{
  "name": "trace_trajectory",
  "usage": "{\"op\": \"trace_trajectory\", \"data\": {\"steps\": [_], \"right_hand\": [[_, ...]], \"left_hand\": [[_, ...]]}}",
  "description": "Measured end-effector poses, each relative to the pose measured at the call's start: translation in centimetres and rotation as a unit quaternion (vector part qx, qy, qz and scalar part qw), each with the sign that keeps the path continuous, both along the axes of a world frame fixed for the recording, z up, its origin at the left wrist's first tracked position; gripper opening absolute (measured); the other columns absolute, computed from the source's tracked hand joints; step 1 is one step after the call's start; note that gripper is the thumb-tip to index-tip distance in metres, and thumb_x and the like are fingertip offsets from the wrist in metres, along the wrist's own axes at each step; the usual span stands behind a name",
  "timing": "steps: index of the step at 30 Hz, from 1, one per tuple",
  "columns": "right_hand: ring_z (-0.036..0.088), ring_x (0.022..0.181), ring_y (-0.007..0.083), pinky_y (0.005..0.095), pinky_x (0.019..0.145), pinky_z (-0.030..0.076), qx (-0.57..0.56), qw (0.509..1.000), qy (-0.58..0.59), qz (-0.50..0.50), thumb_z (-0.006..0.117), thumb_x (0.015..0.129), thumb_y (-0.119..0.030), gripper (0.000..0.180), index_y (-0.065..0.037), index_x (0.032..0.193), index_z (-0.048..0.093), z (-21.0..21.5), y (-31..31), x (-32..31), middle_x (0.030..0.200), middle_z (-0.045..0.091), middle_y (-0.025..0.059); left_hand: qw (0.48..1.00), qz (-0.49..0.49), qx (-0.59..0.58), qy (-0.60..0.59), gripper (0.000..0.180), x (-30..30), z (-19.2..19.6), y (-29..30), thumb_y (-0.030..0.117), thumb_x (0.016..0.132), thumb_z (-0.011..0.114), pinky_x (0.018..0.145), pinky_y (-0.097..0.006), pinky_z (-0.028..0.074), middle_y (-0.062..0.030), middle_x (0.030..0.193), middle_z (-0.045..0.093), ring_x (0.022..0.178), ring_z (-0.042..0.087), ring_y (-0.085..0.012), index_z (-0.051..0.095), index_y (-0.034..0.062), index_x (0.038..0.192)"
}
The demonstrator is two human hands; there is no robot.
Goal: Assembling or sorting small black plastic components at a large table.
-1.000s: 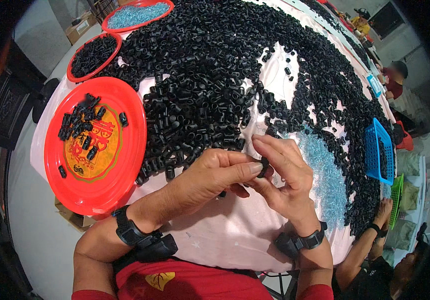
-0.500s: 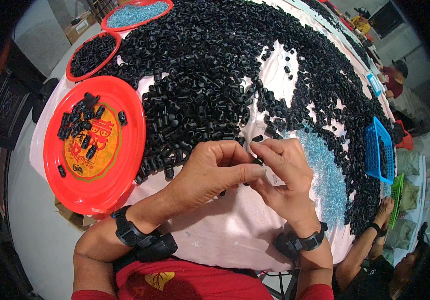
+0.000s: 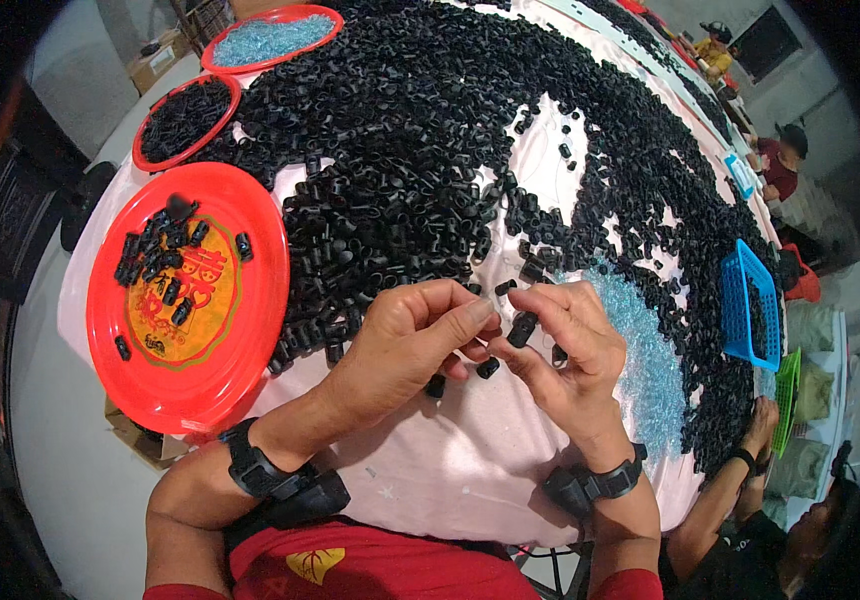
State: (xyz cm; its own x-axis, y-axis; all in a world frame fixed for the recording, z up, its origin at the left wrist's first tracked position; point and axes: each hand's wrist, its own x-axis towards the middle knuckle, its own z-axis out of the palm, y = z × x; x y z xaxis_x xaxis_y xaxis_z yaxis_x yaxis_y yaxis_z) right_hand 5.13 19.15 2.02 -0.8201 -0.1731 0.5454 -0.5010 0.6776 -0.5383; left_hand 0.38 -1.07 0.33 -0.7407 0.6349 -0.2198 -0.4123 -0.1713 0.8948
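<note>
Between the thumb and fingertips of my right hand (image 3: 578,345) is a small black cylindrical plastic part (image 3: 522,329), tilted. Just left of it, my left hand (image 3: 405,335) has its thumb and forefinger pressed together; whatever they pinch is too small or hidden to make out. The two hands are close together but apart, over the pale pink cloth (image 3: 420,450). Below the fingers lie a few loose black parts (image 3: 488,368). Beyond the hands spreads a large heap of similar black plastic parts (image 3: 380,190).
At left stands a red tray (image 3: 265,310) with some black parts. Behind it are red dishes of thin black pieces (image 3: 185,115) and clear bluish pieces (image 3: 275,40). More clear bluish pieces (image 3: 645,350) lie right. Blue (image 3: 750,305) and green (image 3: 788,400) baskets stand near a co-worker's hand (image 3: 762,425).
My hands have drawn slightly apart at the fingertips. The black part in my right hand now shows plainly, and loose parts below the fingers have come into sight.
</note>
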Motion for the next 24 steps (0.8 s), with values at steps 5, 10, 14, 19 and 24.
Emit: {"op": "trace_trajectory", "data": {"steps": [5, 10, 14, 19, 24], "right_hand": [[0.066, 0.088, 0.0266, 0.0345, 0.076, 0.052, 0.034, 0.999, 0.04, 0.015, 0.088, 0.071, -0.006, 0.042, -0.002, 0.11, 0.075, 0.2, 0.2, 0.1, 0.099, 0.073, 0.0117], [0.066, 0.089, 0.0293, 0.0357, 0.077, 0.052, 0.059, 0.995, 0.045, 0.065, 0.087, 0.071, -0.007, 0.046, -0.001, 0.113, 0.073, 0.2, 0.0, 0.2, 0.103, 0.073, 0.013], [0.066, 0.09, 0.0293, 0.0353, 0.076, 0.052, 0.012, 0.999, -0.022, 0.029, 0.086, 0.077, -0.014, 0.044, -0.002, 0.117, 0.072, 1.2, -0.9, 1.0, 0.104, 0.072, 0.0142], [0.063, 0.07, 0.0237, 0.0341, 0.059, 0.048, 0.043, 0.985, -0.127, 0.105, 0.083, 0.082, -0.012, 0.022, -0.002, 0.1, 0.077, 1.5, -0.2, 1.4, 0.086, 0.072, 0.012], [0.065, 0.079, 0.0294, 0.04, 0.067, 0.054, 0.106, 0.962, -0.179, 0.177, 0.081, 0.079, -0.006, 0.024, -0.003, 0.101, 0.075, 1.0, -0.8, 1.0, 0.092, 0.071, 0.011]], "left_hand": [[0.999, 0.029, 0.009, -0.013, 0.027, 0.7, 0.2, 0.9, 0.028, 0.103, 0.063, 0.067, -0.02, 0.049, 0.0001, 0.091, 0.071, 0.079, 0.064, -0.0049, 0.072, 0.0023, 0.104], [0.995, -0.021, 0.0, 0.093, 0.021, 1.5, -0.6, 1.0, 0.025, 0.103, 0.066, 0.063, -0.021, 0.046, 0.0032, 0.086, 0.069, 0.075, 0.058, -0.0019, 0.072, 0.0053, 0.1], [0.997, -0.018, 0.024, 0.072, 0.02, 1.8, 0.3, 0.2, 0.024, 0.103, 0.066, 0.062, -0.02, 0.045, 0.0031, 0.084, 0.068, 0.075, 0.057, -0.0015, 0.072, 0.0053, 0.1], [0.977, 0.197, 0.041, 0.066, 0.036, 0.9, 1.2, -4.4, 0.042, 0.104, 0.059, 0.06, -0.021, 0.05, -0.001, 0.096, 0.07, 0.073, 0.065, -0.0087, 0.068, 0.0073, 0.103], [0.918, 0.346, 0.185, -0.062, 0.031, -2.2, 0.6, -10.9, 0.041, 0.104, 0.06, 0.057, -0.025, 0.049, -0.0034, 0.091, 0.071, 0.073, 0.065, -0.0132, 0.066, 0.0116, 0.097]]}}
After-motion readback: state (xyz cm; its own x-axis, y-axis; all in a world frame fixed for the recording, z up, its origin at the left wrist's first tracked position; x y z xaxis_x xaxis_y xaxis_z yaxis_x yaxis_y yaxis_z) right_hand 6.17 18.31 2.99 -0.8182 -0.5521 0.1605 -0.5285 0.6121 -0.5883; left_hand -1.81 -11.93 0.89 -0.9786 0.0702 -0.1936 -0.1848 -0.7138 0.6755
